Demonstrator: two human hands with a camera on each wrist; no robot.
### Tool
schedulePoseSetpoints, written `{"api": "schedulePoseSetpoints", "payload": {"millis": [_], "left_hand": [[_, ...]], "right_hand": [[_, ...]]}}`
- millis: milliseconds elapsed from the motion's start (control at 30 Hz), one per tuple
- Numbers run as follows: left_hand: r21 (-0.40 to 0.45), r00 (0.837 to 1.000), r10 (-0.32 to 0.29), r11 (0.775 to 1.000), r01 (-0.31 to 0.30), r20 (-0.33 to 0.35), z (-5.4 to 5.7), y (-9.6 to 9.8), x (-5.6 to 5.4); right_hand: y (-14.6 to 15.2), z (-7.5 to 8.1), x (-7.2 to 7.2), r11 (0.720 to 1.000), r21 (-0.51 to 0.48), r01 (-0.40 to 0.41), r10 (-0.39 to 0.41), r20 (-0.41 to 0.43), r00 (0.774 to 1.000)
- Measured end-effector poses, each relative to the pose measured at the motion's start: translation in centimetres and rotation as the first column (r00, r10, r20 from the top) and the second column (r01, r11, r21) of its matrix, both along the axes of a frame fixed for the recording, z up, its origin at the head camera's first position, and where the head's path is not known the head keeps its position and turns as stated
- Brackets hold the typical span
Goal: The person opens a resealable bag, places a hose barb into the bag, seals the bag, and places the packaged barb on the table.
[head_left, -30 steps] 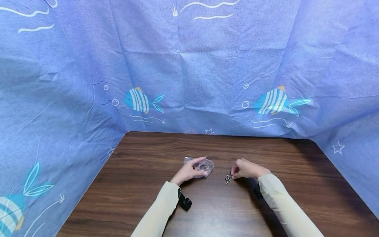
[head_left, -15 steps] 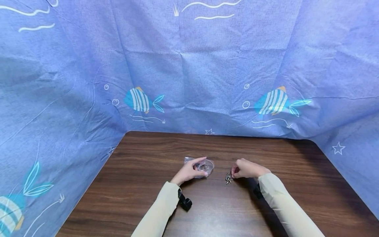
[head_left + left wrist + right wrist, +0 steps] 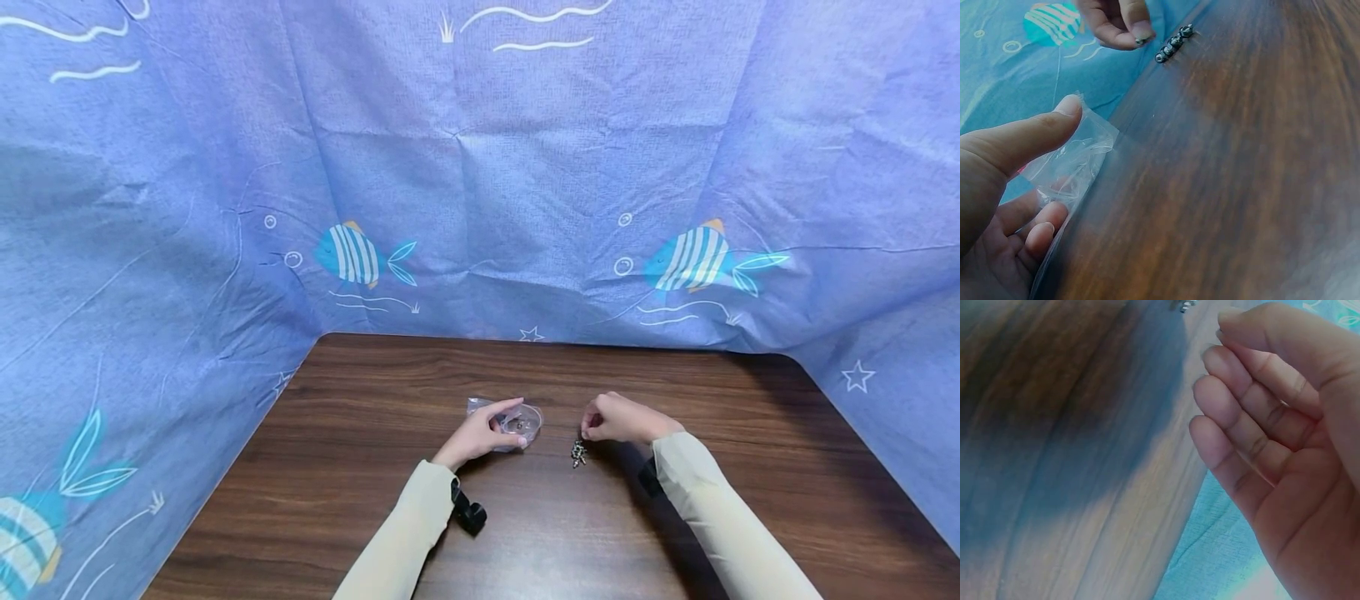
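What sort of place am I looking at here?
Probably a makeshift recording booth, though I can't be sure: blue fish-print cloth hangs behind and on both sides of a brown wood-grain table, and black wrist-worn devices show.

Brown wood-grain table (image 3: 315, 467) | on it: clear plastic bag (image 3: 1075, 159) | clustered small metallic pieces (image 3: 578, 453)

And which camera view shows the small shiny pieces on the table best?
The left wrist view: there the small shiny pieces look largest, dark and silver parts visible. The head view shows them as a tiny cluster near the right hand; the right wrist view has only a bit at its top edge.
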State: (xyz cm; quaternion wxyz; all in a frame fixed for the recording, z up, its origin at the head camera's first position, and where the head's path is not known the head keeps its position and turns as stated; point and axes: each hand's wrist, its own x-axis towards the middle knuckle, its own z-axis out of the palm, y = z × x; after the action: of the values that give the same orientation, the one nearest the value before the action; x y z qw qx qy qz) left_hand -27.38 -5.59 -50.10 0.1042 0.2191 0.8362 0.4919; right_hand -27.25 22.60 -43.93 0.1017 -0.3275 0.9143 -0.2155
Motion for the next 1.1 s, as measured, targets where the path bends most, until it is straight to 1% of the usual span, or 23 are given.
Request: {"api": "schedulePoseSetpoints", "payload": {"millis": [200, 333, 433, 700, 800, 1100], "left_hand": [[0.017, 1.000, -0.001, 1.000, 0.001, -0.012, -0.3, -0.1, -0.1], [0.026, 1.000, -0.005, 1.000, 0.005, 0.003, -0.2, -0.2, 0.0], [0.025, 1.000, -0.003, 1.000, 0.003, 0.009, -0.1, -0.2, 0.1], [0.013, 1.000, 0.000, 1.000, 0.000, -0.002, -0.2, -0.1, -0.1], [0.014, 1.000, 0.000, 1.000, 0.000, 0.002, -0.1, -0.1, 0.0], [0.002, 1.000, 0.000, 1.000, 0.000, 0.025, 0.1, -0.1, 0.1]], "right_hand": [[-0.5, 0.3, -0.4, 1.000, -0.015, -0.002, 0.001, -0.038, 0.999], [-1.0, 0.6, -0.7, 0.999, -0.046, -0.004, 0.002, -0.053, 0.999], [-1.4, 0.8, -0.8, 0.998, -0.058, -0.006, 0.002, -0.073, 0.997], [-2.6, 1.4, -1.0, 0.997, -0.075, -0.002, -0.008, -0.134, 0.991], [-3.0, 1.4, -1.2, 0.997, -0.081, -0.014, 0.002, -0.155, 0.988], [-4.5, 1.8, -1.3, 0.997, -0.074, -0.031, 0.018, -0.170, 0.985]]}}
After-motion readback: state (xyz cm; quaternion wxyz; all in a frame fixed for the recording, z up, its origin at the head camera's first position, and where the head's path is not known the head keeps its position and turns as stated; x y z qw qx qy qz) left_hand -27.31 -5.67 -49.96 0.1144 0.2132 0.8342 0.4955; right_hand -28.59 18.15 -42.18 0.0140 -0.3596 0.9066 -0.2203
